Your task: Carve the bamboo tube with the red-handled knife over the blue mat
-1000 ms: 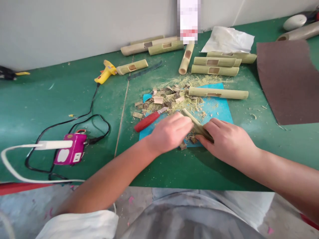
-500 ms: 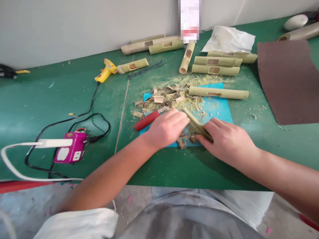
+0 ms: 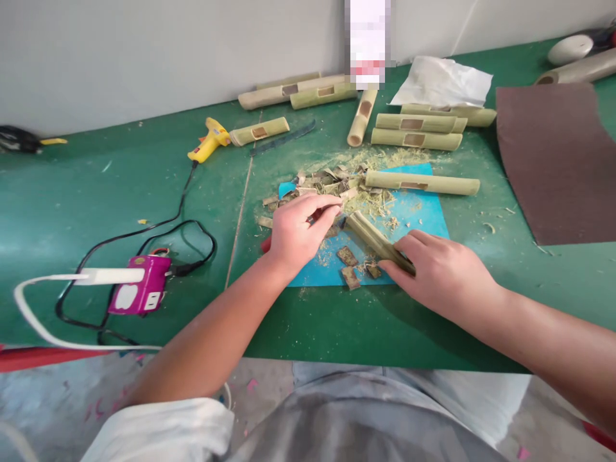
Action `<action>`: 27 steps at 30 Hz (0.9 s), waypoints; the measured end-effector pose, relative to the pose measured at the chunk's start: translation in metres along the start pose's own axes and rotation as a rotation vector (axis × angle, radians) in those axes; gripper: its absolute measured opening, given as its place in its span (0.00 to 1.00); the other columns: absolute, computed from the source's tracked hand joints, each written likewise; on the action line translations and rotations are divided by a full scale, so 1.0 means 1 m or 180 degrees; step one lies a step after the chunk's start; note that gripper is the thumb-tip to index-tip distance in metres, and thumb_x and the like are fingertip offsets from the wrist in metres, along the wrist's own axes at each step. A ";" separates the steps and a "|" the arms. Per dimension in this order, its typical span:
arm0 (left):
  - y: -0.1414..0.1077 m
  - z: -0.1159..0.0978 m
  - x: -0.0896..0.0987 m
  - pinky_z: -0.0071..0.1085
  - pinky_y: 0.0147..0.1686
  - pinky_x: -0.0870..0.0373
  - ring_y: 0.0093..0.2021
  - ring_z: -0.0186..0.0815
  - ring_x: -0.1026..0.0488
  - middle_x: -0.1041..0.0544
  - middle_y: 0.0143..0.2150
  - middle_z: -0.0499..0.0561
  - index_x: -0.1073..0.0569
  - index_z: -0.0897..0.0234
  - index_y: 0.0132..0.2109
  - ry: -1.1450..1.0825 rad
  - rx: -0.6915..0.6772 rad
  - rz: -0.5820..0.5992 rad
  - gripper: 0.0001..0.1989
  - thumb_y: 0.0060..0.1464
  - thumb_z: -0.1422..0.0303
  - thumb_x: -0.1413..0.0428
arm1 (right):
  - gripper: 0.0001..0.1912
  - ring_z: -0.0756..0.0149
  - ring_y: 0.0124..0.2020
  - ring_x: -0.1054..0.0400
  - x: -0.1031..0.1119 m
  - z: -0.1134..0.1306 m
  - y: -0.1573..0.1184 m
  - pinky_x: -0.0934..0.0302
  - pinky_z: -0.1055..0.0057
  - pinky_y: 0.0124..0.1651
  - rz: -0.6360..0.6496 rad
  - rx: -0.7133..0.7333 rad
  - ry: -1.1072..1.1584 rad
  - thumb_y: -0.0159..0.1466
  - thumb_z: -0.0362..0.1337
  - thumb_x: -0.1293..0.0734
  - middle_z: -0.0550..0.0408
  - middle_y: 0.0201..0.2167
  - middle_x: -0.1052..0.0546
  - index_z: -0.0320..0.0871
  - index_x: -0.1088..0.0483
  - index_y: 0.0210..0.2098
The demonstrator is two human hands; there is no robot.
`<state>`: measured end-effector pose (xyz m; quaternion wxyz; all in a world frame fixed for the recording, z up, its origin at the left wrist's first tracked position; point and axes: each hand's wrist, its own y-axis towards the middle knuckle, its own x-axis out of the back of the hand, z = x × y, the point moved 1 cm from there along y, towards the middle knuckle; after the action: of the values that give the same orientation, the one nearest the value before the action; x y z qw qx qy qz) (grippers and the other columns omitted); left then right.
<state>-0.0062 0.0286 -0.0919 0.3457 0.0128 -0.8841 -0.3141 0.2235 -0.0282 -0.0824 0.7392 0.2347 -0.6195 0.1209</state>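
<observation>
R hand [image 3: 445, 273] fingers grip pale-green cylindrical bamboo tube [image 3: 373, 235], 4-o'clock end hidden; L hand [image 3: 296, 231] fingers narrow (can't tell if holding smth), red handle [image 3: 266, 244] mostly covered at its 8 o'clock.

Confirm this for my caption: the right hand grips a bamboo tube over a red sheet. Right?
Not quite: the head view shows a blue sheet, not red. The right hand does grip a bamboo tube over it.

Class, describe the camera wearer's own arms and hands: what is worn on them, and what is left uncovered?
The left hand and right hand are ungloved, with no watch visible. The left forearm and right forearm are uncovered. A loose, whitish sleeve ends near the left elbow; no right sleeve shows.
</observation>
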 end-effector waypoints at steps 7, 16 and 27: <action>-0.003 -0.005 0.000 0.24 0.30 0.27 0.29 0.29 0.24 0.19 0.33 0.48 0.21 0.65 0.40 -0.0545 0.0679 0.0134 0.05 0.59 0.69 0.42 | 0.16 0.70 0.23 0.40 0.000 0.000 0.000 0.56 0.69 0.26 0.0022 0.0003 0.0006 0.66 0.46 0.38 0.55 0.25 0.29 0.42 0.31 0.27; -0.006 -0.006 0.001 0.22 0.23 0.35 0.19 0.24 0.33 0.29 0.20 0.42 0.21 0.64 0.41 -0.0530 0.0570 0.0017 0.06 0.61 0.68 0.42 | 0.13 0.63 0.31 0.35 0.004 -0.005 0.003 0.47 0.67 0.32 -0.0216 0.0077 -0.0002 0.65 0.41 0.38 0.51 0.29 0.27 0.41 0.26 0.31; -0.004 -0.010 0.010 0.25 0.35 0.29 0.35 0.30 0.24 0.20 0.36 0.51 0.22 0.65 0.37 -0.0389 -0.0261 0.0410 0.04 0.59 0.70 0.42 | 0.10 0.58 0.39 0.33 0.004 -0.020 0.011 0.40 0.63 0.42 -0.0104 0.0209 0.0292 0.61 0.36 0.37 0.47 0.37 0.25 0.39 0.26 0.37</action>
<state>-0.0088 0.0172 -0.0826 0.3109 -0.0773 -0.8890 -0.3273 0.2357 -0.0091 -0.0787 0.7606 0.2631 -0.5768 0.1397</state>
